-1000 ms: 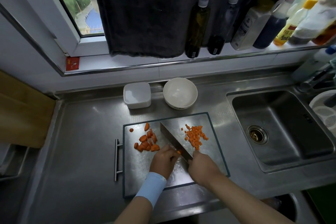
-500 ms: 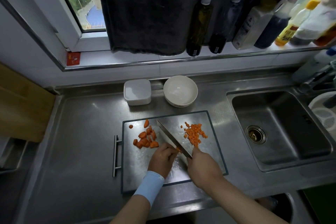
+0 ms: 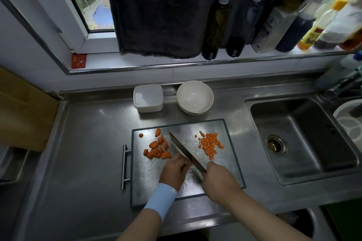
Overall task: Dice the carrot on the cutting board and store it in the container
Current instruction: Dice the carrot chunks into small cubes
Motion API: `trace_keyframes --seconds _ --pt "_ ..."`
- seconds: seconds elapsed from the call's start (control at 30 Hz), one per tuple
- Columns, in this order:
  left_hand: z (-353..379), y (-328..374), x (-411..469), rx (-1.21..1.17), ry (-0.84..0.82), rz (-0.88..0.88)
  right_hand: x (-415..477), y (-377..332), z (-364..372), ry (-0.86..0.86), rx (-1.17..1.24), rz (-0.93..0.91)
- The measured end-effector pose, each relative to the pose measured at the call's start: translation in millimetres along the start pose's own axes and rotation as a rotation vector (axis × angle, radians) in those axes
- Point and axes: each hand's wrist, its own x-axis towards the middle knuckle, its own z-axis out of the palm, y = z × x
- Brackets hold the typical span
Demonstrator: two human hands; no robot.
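Single view, head-worn and wide-angle. It faces forward and steeply down onto the steel counter [image 3: 88,152], close above the cutting board [image 3: 148,182] at lower centre. The window ledge [image 3: 195,64] bows across the upper frame. The sink [image 3: 313,123] lies at right. Both forearms enter from the bottom edge.

Cutting board [image 3: 231,166] on counter [image 3: 88,152]; container [image 3: 148,98], bowl [image 3: 195,97] behind; sink [image 3: 301,139] right.
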Motion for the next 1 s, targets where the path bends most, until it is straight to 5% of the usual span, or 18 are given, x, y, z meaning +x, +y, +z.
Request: trace_keyframes --seconds 1.0 --pt "0.0 -3.6 -2.9 -0.008 0.078 0.049 -12.2 -3.6 -4.7 0.024 0.031 0.016"
